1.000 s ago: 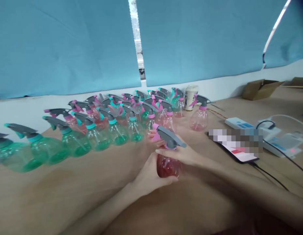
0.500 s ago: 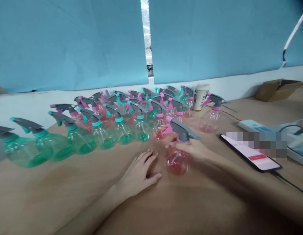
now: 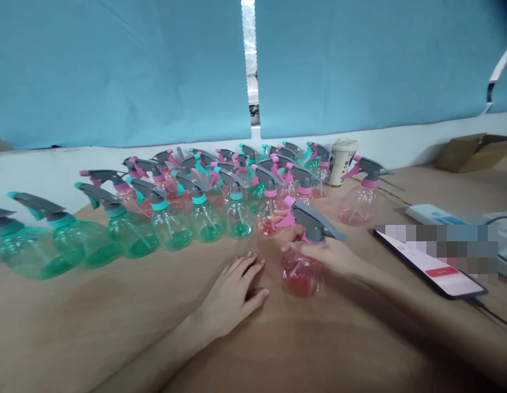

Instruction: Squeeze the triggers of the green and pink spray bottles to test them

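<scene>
My right hand [image 3: 318, 250] is wrapped round the neck of a clear spray bottle [image 3: 303, 274] with red liquid and a grey and pink sprayer head. The bottle tilts slightly. My left hand [image 3: 232, 292] lies flat on the wooden table [image 3: 126, 322], fingers spread, holding nothing. Beyond it stands a front row of green-liquid spray bottles, one of them a small bottle with a teal collar [image 3: 238, 221]. Beside that row's right end is a red-liquid bottle with a pink collar [image 3: 268, 213]. Another pink-collared bottle [image 3: 358, 203] stands apart on the right.
Several more pink and teal sprayers crowd behind the front row. A paper cup [image 3: 342, 162] stands behind them. On the right lie a phone [image 3: 437, 271] with a cable, a white power strip [image 3: 431, 213] and an open cardboard box [image 3: 466, 154].
The view has shifted slightly. The bottle in my right hand tilts a little more than before. My left hand keeps its spread pose on the table.
</scene>
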The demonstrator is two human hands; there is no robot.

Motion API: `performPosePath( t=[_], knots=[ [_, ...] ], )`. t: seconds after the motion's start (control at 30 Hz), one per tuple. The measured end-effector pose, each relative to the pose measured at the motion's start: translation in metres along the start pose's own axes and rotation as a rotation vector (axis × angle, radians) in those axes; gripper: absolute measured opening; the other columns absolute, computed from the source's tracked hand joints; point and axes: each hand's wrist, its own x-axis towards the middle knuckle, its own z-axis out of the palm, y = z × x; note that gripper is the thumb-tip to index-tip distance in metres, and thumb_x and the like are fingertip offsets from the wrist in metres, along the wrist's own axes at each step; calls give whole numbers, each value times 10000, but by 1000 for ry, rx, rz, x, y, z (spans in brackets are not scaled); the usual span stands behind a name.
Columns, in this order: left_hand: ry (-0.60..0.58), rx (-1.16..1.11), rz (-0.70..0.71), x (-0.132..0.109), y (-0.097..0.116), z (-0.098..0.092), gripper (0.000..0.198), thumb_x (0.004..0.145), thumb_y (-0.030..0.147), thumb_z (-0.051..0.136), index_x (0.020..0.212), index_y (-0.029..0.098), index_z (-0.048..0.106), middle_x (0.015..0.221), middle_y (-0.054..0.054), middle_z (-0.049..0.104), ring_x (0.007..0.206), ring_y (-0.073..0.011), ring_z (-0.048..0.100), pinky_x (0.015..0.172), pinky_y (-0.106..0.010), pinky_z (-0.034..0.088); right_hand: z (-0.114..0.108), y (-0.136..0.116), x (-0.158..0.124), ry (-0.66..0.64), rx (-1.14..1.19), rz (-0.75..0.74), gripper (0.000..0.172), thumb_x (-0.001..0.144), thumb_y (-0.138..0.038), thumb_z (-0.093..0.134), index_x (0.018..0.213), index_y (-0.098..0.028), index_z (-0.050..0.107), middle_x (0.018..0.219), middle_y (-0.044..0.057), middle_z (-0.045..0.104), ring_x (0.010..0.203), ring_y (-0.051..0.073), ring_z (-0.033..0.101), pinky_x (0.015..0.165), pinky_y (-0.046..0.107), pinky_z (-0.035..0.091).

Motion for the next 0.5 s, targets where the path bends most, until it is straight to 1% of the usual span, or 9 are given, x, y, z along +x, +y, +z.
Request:
performPosePath(
  t=[0.13,0.3,0.5],
  knots=[
    [2,-18,-1,0,0,0,485,888,434,433,1312,207,370,1374,-72,373,1262,-240,310,1022,-404,267,0,2,-1,-5,-37,-18,53,731,-261,573,733,-211,556,758,19,598,756,173,585,765,350,455],
    [-3,-5,-3,0,-1,1,492,887,440,432,1308,191,376,1375,-78,367,1263,-236,302,1027,-399,258,1,3,0,-4,-60,-24,67,741,-278,566,730,-215,546,741,16,582,743,179,575,755,357,449],
    [-10,-5,4,0,-2,1,480,891,436,427,1306,200,382,1378,-75,362,1273,-238,285,1031,-396,251,1,-2,0,-23,2,-4,31,732,-243,562,711,-222,551,727,6,552,765,188,604,767,362,462]
  ],
)
